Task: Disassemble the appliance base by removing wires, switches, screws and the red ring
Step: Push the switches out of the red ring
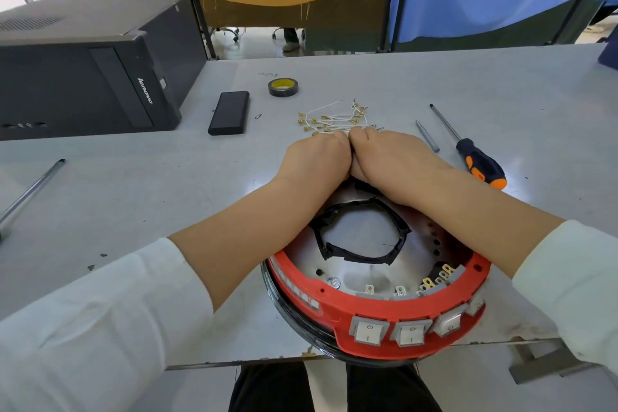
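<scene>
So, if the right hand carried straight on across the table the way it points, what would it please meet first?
Most likely the heap of white wires with brass terminals, lying just beyond the knuckles of the right hand; whether the fingers already touch it is hidden.

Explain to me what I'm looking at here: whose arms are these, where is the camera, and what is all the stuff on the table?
No machine here: a person in white sleeves works with bare hands, filmed by a camera worn on their head, looking down. The left hand and right hand are pressed together at the far edge of a round appliance base with a red plastic ring. Their fingers are curled, but what they grip is hidden. White rocker switches still sit in the ring. On the grey table, behind the hands, lies a pile of white wires with brass ends, already removed. To the right lies a screwdriver with a black and orange handle. Further back are a roll of black tape, a flat black box and a black computer tower.
</scene>
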The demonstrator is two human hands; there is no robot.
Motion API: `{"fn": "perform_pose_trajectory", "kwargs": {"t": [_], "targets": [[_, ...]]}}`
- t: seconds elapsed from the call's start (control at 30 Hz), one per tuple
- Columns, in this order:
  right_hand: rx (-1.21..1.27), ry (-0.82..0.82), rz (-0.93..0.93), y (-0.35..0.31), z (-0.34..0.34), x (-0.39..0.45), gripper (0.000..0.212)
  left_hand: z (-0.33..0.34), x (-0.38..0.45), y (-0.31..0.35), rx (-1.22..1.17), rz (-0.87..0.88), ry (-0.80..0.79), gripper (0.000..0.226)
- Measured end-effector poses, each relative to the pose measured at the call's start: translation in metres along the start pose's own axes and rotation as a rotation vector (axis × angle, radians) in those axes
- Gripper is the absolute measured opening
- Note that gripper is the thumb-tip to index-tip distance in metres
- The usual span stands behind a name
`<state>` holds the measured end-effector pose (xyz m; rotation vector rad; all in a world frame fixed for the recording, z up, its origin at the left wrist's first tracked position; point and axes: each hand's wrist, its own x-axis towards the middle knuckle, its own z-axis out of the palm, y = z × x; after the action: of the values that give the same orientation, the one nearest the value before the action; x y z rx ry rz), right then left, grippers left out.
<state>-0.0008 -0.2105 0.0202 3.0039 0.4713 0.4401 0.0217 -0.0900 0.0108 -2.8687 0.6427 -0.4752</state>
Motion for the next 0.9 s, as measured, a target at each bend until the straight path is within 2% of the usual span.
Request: {"fn": "perform_pose_trajectory", "kwargs": {"t": [0.33,0.77,0.9], "targets": [[0.032,0.033,-0.049,0.007,0.005,-0.001,0.022,0.000,-0.002,-0.001,-0.061,-0.050,0.006,0.022],[0.060,0.048,-0.075,0.010,0.008,-0.001,0.020,-0.006,-0.008,-0.003,0.014,0.003,0.008,0.019],[0.070,0.054,-0.057,0.008,0.006,-0.002,0.022,-0.008,-0.008,-0.005,-0.061,0.002,-0.007,0.017]]}}
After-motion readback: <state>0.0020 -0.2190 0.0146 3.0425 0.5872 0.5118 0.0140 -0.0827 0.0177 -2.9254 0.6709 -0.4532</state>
